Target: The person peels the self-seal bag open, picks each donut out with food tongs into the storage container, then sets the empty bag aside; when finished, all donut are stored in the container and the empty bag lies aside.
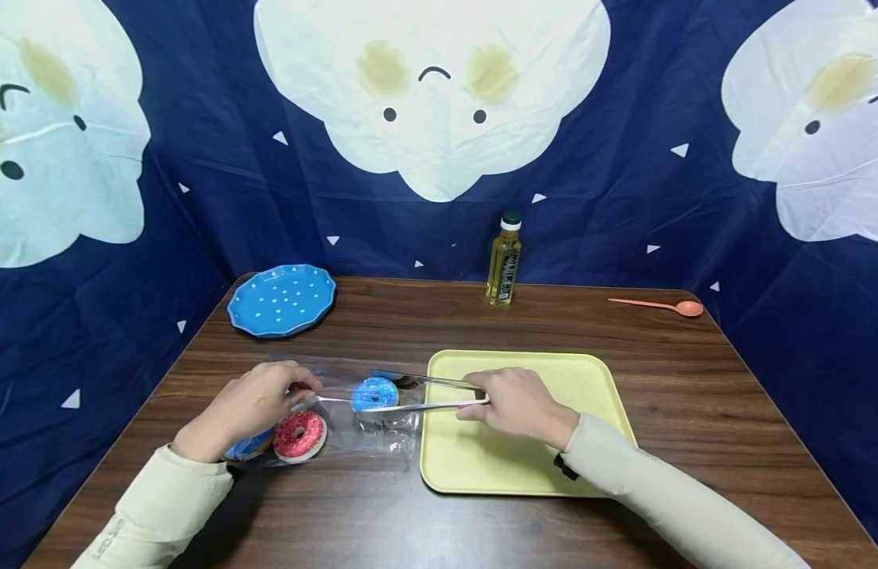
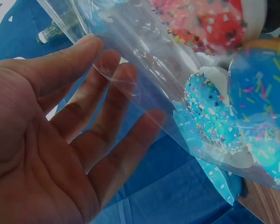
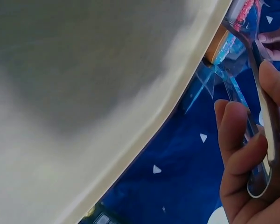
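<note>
My left hand [image 1: 257, 399] pinches the edge of a clear plastic bag [image 1: 346, 446] between thumb and fingertips; in the left wrist view the film [image 2: 144, 70] runs over those fingers. My right hand [image 1: 520, 403] grips metal tongs [image 1: 442, 405] near their bent end. The tongs point left, their two arms spread either side of a blue sprinkled donut [image 1: 371, 386] at the bag. A red donut [image 1: 307, 427] lies by the left hand, and another blue donut [image 1: 245, 447] is partly hidden under that wrist.
A yellow tray [image 1: 481, 466] lies beneath the right hand and forearm. Toward the back of the wooden table stand a blue dotted plate [image 1: 278, 300] at left and an oil bottle [image 1: 506, 269]. An orange spoon [image 1: 687, 308] rests at the far right.
</note>
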A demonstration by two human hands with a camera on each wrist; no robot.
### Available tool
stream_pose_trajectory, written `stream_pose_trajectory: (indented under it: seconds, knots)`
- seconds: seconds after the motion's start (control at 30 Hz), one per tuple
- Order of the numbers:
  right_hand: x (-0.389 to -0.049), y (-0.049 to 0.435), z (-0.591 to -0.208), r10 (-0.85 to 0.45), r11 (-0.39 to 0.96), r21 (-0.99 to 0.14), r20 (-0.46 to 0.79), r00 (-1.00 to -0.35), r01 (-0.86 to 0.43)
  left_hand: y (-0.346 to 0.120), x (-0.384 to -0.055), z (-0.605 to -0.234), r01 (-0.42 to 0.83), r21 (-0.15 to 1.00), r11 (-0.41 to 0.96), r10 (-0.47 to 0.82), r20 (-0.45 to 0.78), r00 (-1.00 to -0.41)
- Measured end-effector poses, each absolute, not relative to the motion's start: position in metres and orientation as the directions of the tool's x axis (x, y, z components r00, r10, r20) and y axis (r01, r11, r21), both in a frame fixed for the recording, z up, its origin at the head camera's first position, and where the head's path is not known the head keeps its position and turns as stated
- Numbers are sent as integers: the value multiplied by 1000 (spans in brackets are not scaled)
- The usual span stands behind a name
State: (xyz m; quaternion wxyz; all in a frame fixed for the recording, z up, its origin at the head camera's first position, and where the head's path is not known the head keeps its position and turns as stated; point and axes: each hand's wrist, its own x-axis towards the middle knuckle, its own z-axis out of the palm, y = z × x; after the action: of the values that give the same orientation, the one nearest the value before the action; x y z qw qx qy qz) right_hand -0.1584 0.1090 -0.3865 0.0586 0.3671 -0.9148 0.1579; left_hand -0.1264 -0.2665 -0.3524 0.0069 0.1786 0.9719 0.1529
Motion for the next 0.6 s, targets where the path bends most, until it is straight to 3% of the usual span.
stream_pose_trajectory:
  seconds: [0.6]
  knots:
    - [-138,167,-380,-567,730,-280,260,-781,-623,-270,-125,-353,319,293,901,319,52,-946]
